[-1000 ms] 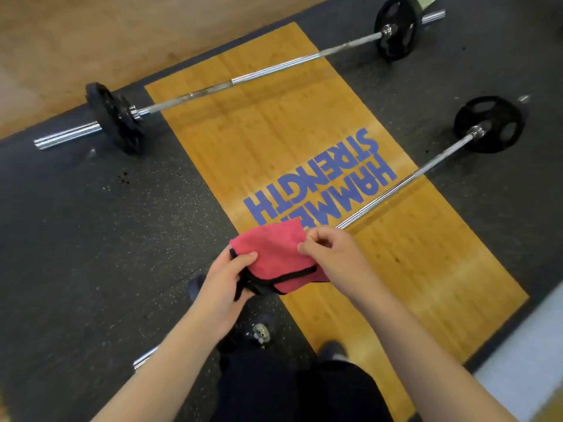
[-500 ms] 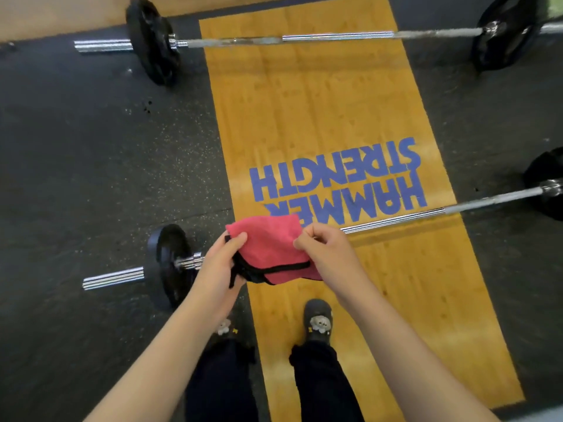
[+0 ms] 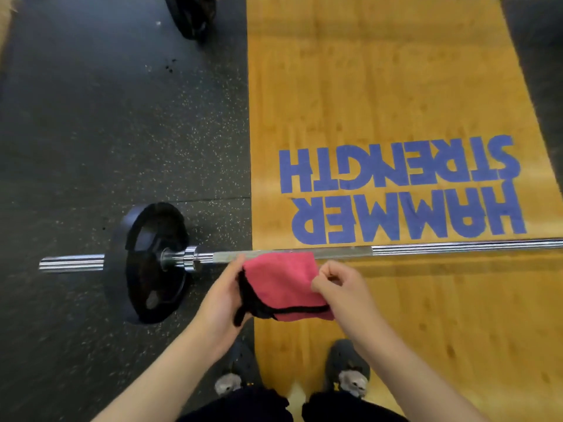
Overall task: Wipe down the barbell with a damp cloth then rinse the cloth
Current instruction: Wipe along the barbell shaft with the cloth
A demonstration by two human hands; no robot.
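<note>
Both hands hold a folded pink cloth (image 3: 281, 284) with black edging, above the floor, just near of the barbell (image 3: 426, 246). Left hand (image 3: 224, 295) grips the cloth's left edge, fingers curled round it. Right hand (image 3: 341, 287) pinches the right edge, fingers bunched together. The barbell lies left to right across the wooden platform (image 3: 380, 86) and black rubber floor (image 3: 91, 132); its black weight plate (image 3: 149, 263) sits at left.

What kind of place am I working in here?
Most likely a gym's weightlifting area: a barbell with a black weight plate lies across a wooden lifting platform printed HAMMER STRENGTH, with speckled rubber flooring beside it.
</note>
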